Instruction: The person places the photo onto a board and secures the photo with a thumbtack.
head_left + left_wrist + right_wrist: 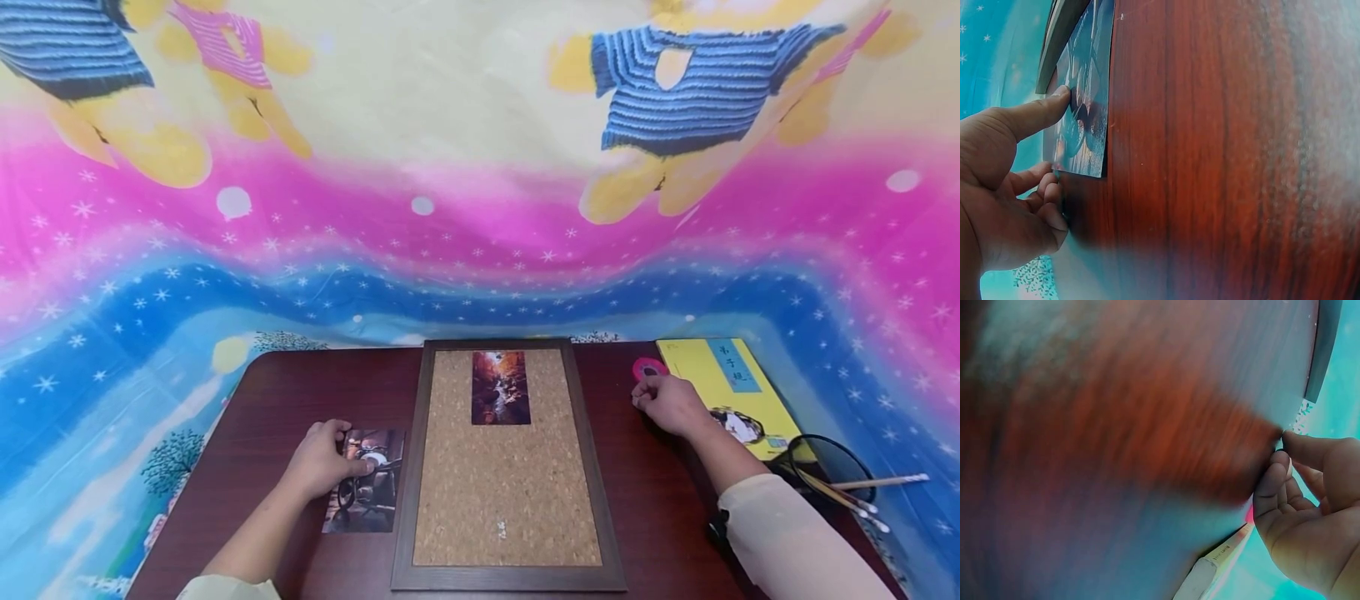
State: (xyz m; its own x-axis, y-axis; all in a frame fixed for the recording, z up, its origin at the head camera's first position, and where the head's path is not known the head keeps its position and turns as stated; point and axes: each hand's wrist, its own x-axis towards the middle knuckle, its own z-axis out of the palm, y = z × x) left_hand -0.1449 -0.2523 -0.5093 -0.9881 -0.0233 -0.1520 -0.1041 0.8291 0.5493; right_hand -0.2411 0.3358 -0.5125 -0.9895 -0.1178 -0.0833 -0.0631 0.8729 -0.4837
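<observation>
Left hand [321, 458] grips a glossy rectangular photo [375, 497], thumb on its face, on the reddish wood-grain desk [292, 383] just left of a grainy, brown-framed cork board [510, 475]; the right hand [675, 405] has fingertips bunched together near a round pink ring [640, 367], though whether they pinch anything I cannot tell.

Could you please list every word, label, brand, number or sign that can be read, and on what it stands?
"弟子规": on the blue strip printed on the yellow rectangular book.
Too small to read: the fine print on the book's cover and edge.
Unreadable: the small white mark on the brown-framed cork board.
</observation>
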